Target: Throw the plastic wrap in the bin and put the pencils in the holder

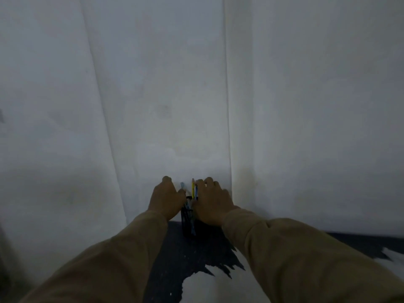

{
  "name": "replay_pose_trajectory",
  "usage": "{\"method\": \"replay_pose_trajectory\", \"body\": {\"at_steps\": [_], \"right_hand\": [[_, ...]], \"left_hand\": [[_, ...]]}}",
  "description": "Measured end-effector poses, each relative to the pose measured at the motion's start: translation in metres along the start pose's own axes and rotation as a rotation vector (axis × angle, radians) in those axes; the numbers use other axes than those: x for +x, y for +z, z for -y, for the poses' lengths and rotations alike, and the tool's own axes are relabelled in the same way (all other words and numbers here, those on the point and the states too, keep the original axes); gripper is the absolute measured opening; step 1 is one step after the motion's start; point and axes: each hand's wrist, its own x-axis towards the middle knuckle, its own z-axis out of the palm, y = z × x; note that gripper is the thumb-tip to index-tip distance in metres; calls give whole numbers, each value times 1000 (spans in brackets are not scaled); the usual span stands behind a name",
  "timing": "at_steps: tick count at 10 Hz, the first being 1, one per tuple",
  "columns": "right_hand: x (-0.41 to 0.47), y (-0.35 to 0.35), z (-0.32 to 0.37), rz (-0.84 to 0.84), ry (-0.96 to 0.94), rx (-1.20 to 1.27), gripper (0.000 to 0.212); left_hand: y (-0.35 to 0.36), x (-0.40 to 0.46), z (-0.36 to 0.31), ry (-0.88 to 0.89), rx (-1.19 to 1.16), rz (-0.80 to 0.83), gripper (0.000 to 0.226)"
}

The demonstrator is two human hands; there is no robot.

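Note:
A black mesh pencil holder (188, 224) stands on a dark surface close to a white wall. Several pencils stick up out of it: a yellow and a blue one (194, 189) on the right, a pale blue one (182, 186) on the left. My left hand (167, 197) curls around the holder's left side, touching the pale blue pencil. My right hand (209, 200) wraps the right side, its fingers against the yellow and blue pencils. Both arms wear tan sleeves. No plastic wrap or bin is in view.
A white wall or curtain with vertical folds (227, 106) fills most of the view right behind the holder. The dark speckled surface (175, 259) has a jagged white patch (207, 287) toward the near edge.

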Motion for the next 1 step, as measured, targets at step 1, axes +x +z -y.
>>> {"method": "replay_pose_trajectory", "body": {"at_steps": [1], "right_hand": [[-12, -24, 2, -56, -79, -81, 66]], "left_hand": [[-18, -13, -11, 43, 83, -29, 67]]}}
